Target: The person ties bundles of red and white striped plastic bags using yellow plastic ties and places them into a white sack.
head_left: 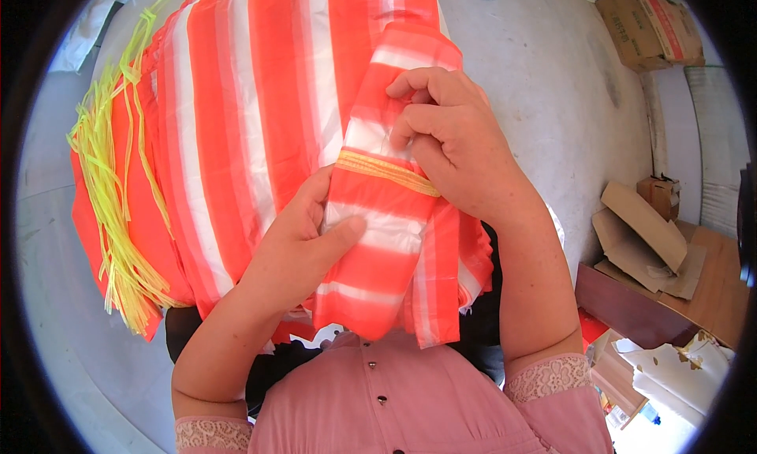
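A flat folded bundle of red-and-white striped plastic bags (371, 265) lies slanted before me on a large stack of the same striped bags (260, 83). A yellow strip (386, 172) runs across the bundle's middle. My left hand (303, 237) grips its left edge, thumb on top and the other fingers tucked behind. Over the upper right part my right hand (453, 134) has its fingers curled in a pinch, just above the strip. Whatever those fingertips hold is too small to make out. The strip's right end disappears beneath that hand.
Loose yellow-green plastic strips (114, 186) drape over the stack's left side. At right, a flattened cardboard piece (646, 241) lies on a brown wooden surface (714, 288). Cardboard boxes (650, 29) stand at the far right, on the pale grey floor (552, 75).
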`<state>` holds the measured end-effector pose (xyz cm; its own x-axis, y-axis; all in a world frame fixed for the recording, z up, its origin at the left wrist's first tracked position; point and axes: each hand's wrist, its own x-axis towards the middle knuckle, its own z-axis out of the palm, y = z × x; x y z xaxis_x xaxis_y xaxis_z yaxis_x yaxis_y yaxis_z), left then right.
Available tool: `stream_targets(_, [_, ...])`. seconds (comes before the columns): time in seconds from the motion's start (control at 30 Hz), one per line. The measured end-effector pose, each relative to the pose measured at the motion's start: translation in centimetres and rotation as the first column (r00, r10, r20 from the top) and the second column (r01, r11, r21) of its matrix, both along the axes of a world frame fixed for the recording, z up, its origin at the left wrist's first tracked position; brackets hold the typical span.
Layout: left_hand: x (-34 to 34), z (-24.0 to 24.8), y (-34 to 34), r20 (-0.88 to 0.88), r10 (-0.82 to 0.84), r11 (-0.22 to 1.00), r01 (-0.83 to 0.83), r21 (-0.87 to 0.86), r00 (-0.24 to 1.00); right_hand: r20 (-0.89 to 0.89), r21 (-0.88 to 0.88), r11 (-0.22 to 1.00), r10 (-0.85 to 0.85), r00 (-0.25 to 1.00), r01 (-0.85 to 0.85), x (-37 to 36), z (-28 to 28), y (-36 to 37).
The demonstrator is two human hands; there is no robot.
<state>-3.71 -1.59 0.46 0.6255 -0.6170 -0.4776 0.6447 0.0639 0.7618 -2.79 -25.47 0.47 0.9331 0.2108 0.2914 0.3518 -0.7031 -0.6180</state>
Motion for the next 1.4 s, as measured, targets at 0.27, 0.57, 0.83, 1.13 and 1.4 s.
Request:
stream_targets(0.27, [-0.2, 0.1, -0.1, 0.016, 0.006, 1.0, -0.006, 0.002, 1.0, -0.002, 0.025, 1.0, 0.017, 1.0, -0.017, -0.1, 0.2, 0.0])
stream_targets(0.57, [0.1, 0.1, -0.1, 0.002, -0.01, 1.0, 0.01, -0.001, 1.0, 0.041, 0.021, 0.999, -0.031, 0.999, 0.03, 0.1, -0.5, -0.4])
stream_targets(0.83, [0.1, 0.4, 0.1, 0.026, -0.044, 0.999, 0.044, 0.011, 0.999, 0.242, -0.105, 0.988, 0.136, 0.961, -0.113, -0.1, 0.5, 0.5])
stream_targets(1.13, [0.0, 1.6, -0.1, 0.03, 0.04, 0.999, -0.04, -0.001, 0.999, -0.141, 0.171, 0.845, -0.488, 0.861, 0.507, -1.6, 2.0, -3.0])
stream_targets(1.4, [-1.9, 3.1, -1.5, 0.025, 0.129, 0.988, -0.126, -0.092, 0.991, -0.437, 0.666, 0.643, -0.075, 0.896, 0.378, -6.5, 3.0, 3.2])
